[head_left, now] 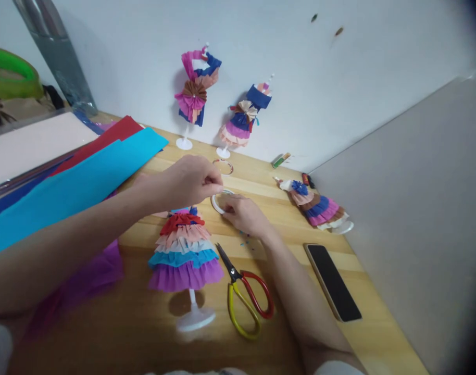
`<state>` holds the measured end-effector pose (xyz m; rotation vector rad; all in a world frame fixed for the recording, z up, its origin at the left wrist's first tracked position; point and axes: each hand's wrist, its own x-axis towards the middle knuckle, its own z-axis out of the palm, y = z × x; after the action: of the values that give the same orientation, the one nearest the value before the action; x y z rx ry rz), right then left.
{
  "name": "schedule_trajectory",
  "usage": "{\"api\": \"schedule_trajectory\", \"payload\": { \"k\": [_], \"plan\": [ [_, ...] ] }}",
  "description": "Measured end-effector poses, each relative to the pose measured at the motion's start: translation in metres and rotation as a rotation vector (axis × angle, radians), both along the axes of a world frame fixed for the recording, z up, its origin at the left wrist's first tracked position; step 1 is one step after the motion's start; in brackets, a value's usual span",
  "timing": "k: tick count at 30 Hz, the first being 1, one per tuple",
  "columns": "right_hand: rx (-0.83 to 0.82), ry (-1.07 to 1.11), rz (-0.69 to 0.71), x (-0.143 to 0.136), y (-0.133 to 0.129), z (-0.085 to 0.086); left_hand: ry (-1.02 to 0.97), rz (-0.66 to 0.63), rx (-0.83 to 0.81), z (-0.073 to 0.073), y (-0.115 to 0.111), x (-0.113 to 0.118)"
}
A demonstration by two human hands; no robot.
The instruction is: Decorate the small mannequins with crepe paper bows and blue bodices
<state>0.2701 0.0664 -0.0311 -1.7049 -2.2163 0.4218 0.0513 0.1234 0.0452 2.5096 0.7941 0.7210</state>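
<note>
A ruffled paper dress (186, 250) in red, peach, white, blue and purple layers stands on a white stand (196, 319) near the front. My left hand (189, 179) hovers above its top, fingers pinched together; anything between them is too small to make out. To its right, my right hand (243, 213) closes its fingertips on the edge of a white tape roll (217, 203) on the table. Scissors (234, 273) with one red and one yellow handle lie open between the dress and my right forearm.
Two dressed mini mannequins (193, 94) (243, 117) stand by the wall; another (316, 205) lies at right. A phone (334, 281) rests beside my right forearm. Blue paper (82, 182), red paper (101, 140) and purple paper (93, 271) lie left. A second ring (232, 167) sits behind the tape.
</note>
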Motion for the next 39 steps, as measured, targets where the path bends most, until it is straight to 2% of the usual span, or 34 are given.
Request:
{"api": "schedule_trajectory", "payload": {
  "k": [2, 7, 14, 17, 20, 24, 30, 34, 36, 39],
  "plan": [
    [0.001, 0.158, -0.021, 0.001, -0.002, 0.006, -0.041, 0.015, -0.018, 0.0, 0.007, 0.006],
    [-0.133, 0.867, -0.036, -0.001, -0.01, 0.036, -0.193, 0.105, -0.196, -0.002, 0.012, 0.011],
    [-0.272, 1.338, -0.06, -0.02, -0.004, 0.049, -0.275, 0.168, -0.428, 0.0, 0.007, 0.008],
    [-0.321, 1.547, -0.152, -0.024, -0.003, 0.05, -0.25, 0.142, -0.414, 0.0, -0.001, 0.009],
    [-0.397, 1.688, -0.169, -0.026, -0.004, 0.049, -0.211, 0.056, -0.343, -0.002, -0.008, 0.011],
    [-0.441, 1.806, -0.156, -0.026, -0.005, 0.046, -0.137, 0.039, -0.234, -0.006, -0.008, 0.01],
    [-0.29, 1.895, -0.169, -0.027, -0.003, 0.042, -0.03, 0.073, -0.188, -0.011, -0.003, 0.009],
    [-0.123, 1.688, -0.103, -0.032, -0.005, 0.037, -0.058, 0.07, -0.179, -0.011, -0.001, 0.009],
    [-0.026, 1.533, -0.062, -0.035, -0.007, 0.033, -0.13, 0.084, -0.209, -0.01, 0.001, 0.006],
    [0.035, 1.351, -0.012, -0.037, -0.009, 0.027, -0.278, 0.125, -0.296, -0.012, 0.009, 0.003]
  ]
}}
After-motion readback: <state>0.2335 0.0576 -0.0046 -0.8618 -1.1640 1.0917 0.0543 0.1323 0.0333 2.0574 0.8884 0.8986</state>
